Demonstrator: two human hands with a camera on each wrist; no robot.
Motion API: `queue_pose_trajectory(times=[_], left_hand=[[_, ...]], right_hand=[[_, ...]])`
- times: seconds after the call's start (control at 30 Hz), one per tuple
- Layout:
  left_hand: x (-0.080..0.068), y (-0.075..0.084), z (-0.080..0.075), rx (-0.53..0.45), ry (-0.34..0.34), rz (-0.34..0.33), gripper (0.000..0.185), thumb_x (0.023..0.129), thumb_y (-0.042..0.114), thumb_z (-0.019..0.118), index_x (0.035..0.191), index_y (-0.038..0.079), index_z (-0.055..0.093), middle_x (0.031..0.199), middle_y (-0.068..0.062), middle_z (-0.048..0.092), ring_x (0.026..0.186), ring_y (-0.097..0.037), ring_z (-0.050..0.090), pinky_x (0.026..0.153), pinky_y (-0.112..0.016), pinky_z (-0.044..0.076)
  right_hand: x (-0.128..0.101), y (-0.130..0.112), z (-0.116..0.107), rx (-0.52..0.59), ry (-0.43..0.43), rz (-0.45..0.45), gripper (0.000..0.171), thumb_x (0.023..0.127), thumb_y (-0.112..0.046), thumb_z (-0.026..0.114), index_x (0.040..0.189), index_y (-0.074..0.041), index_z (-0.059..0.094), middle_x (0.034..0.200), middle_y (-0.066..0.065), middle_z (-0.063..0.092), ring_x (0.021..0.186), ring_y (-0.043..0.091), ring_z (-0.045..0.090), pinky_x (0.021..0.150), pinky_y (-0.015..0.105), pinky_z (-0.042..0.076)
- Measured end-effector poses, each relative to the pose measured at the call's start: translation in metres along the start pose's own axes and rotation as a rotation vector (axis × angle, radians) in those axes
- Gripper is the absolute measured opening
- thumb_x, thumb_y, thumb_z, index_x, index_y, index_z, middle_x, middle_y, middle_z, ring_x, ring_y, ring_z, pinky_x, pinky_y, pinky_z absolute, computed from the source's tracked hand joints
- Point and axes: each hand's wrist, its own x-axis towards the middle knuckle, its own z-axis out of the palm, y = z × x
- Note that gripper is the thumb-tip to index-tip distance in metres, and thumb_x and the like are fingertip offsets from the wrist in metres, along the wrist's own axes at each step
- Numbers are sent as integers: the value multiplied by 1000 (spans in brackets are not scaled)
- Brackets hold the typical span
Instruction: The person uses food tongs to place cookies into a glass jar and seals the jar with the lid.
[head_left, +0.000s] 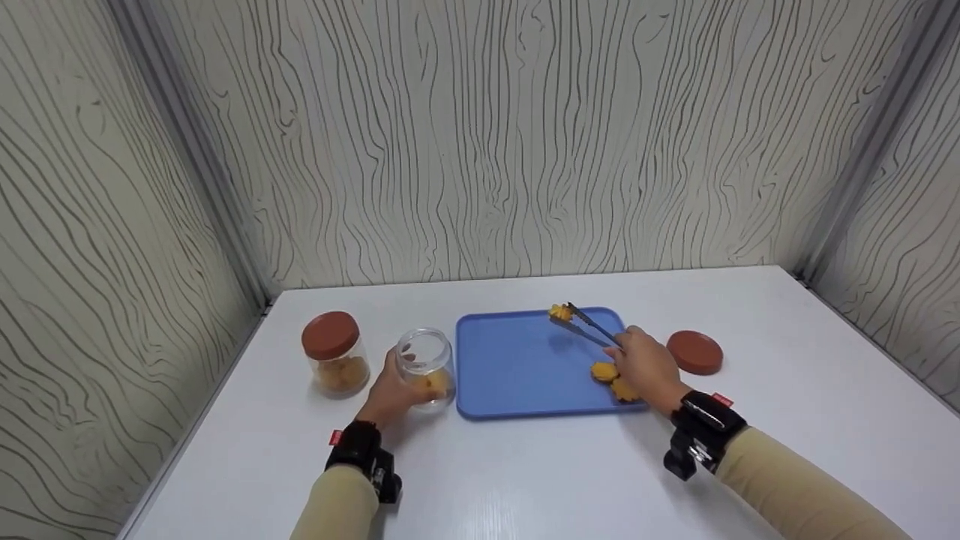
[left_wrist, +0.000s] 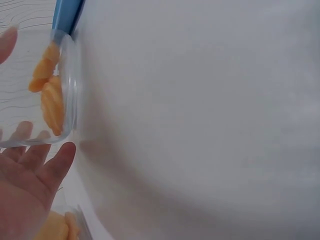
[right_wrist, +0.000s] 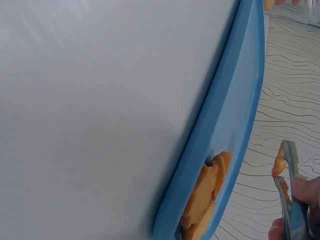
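Observation:
My left hand (head_left: 397,391) grips an uncapped clear jar (head_left: 426,352) around its side. In the left wrist view, orange-yellow cookies (left_wrist: 52,102) lie at the jar's bottom. Metal tongs (head_left: 592,328) are in my right hand (head_left: 646,367), pointing up and left over the blue tray (head_left: 525,414). Between the tongs' toothed tips sits one flower-shaped cookie (head_left: 559,312), lifted above the tray's far part. More cookies (head_left: 604,372) lie in the tray's right end, below my right hand; in the right wrist view they are bunched against the tray wall (right_wrist: 197,165).
A second jar (head_left: 341,371) with a red-brown lid (head_left: 330,335) on it holds cookies at the left. Another red-brown lid (head_left: 695,352) lies on the white table (head_left: 525,480) right of the tray. Patterned panels (head_left: 495,150) enclose the table's back and sides.

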Motion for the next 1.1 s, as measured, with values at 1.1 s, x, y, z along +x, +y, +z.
queue_pose_trajectory(times=[1.1], left_hand=[[-2, 2, 2, -7, 5, 39, 108, 65, 18, 91, 146, -4, 23, 139, -26, 44, 128, -40, 42, 108, -54, 31]], right_hand=[[-16, -18, -17, 29, 56, -100, 24, 95, -14, 63, 105, 8, 67, 84, 9, 53, 69, 21, 51, 61, 34, 43]])
